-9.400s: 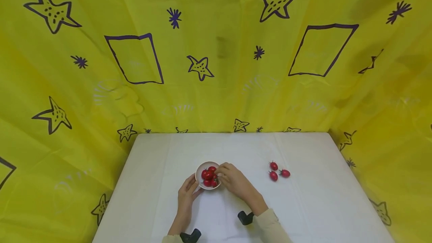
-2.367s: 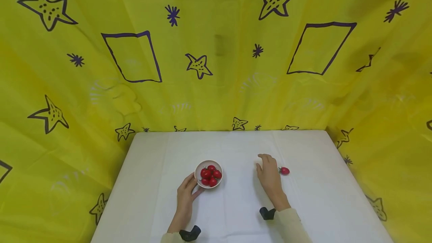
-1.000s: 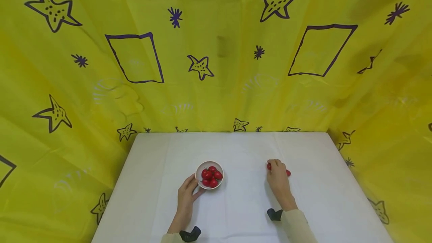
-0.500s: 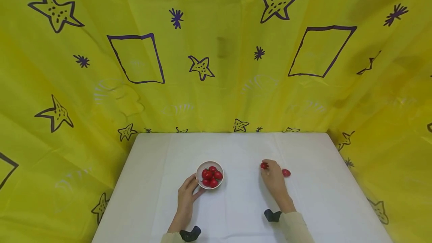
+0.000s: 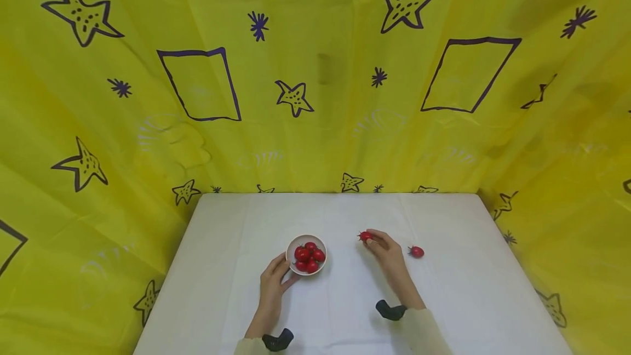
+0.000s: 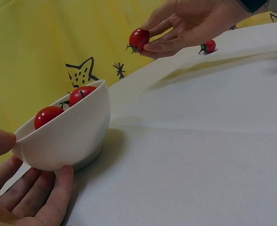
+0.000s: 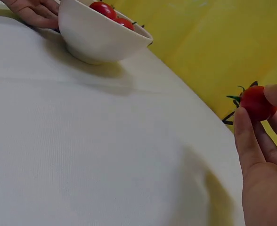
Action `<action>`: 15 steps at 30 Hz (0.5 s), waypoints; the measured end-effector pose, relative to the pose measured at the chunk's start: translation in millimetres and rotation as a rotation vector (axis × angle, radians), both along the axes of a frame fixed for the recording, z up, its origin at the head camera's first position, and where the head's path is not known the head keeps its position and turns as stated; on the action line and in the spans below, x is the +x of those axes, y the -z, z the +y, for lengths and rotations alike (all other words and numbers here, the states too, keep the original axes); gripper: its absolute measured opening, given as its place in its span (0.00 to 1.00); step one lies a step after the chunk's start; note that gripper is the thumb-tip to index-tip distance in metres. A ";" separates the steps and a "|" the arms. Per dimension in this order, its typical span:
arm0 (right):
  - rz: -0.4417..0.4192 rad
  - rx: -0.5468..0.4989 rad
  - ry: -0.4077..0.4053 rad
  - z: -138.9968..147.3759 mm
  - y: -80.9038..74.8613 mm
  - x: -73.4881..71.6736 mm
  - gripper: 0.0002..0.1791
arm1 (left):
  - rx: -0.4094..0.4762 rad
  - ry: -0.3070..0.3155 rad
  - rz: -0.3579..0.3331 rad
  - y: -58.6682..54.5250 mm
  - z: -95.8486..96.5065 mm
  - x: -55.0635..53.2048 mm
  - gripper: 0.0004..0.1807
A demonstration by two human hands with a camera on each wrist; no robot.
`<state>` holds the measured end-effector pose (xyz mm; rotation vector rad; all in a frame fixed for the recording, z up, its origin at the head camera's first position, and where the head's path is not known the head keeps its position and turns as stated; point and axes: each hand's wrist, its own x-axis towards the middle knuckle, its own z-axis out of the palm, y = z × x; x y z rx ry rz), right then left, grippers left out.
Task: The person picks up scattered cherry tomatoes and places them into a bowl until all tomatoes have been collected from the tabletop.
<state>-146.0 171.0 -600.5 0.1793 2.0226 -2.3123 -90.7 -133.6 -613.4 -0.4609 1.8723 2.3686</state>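
My left hand [image 5: 272, 284] holds a small white bowl [image 6: 84, 129], its thumb at the rim and its fingers against the lower side. Several red cherry tomatoes [image 5: 302, 255] with green stems lie inside the bowl. Between thumb and fingertips, my right hand [image 5: 389, 256] pinches another cherry tomato [image 7: 257, 103], stem end towards the bowl. That tomato is raised above the cloth, to the right of the bowl. One more cherry tomato [image 5: 417, 252] lies on the table, right of my right hand.
A white cloth covers the table [image 5: 236, 223]. Yellow curtains [image 5: 325, 141] with drawn stars and frames stand behind it and on both sides. Dark wrist mounts [image 5: 278, 339] sit at both sleeve ends.
Three tomatoes lay at the right 9.4 seconds ago; one lies there now. My right hand picked up a tomato and moved left with it. My left hand stays at the bowl.
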 end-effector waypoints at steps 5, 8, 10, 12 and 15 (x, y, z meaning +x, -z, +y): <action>-0.013 -0.166 -0.106 -5.5 -2.2 3.8 0.28 | -0.003 0.001 0.002 1.4 -0.9 0.0 0.28; -0.035 -0.152 -0.138 -10.3 -2.6 4.9 0.26 | -0.004 0.004 0.006 2.0 -1.2 0.0 0.28; -0.052 -0.157 -0.149 -14.3 -2.8 5.0 0.26 | 0.004 0.001 0.004 2.1 -1.0 0.0 0.27; -0.053 -0.173 -0.163 -19.1 -3.6 4.5 0.26 | 0.003 -0.001 0.006 1.8 -0.8 0.2 0.27; -0.046 -0.187 -0.191 -26.9 -6.0 3.8 0.27 | -0.001 0.000 0.009 1.4 -0.5 0.5 0.27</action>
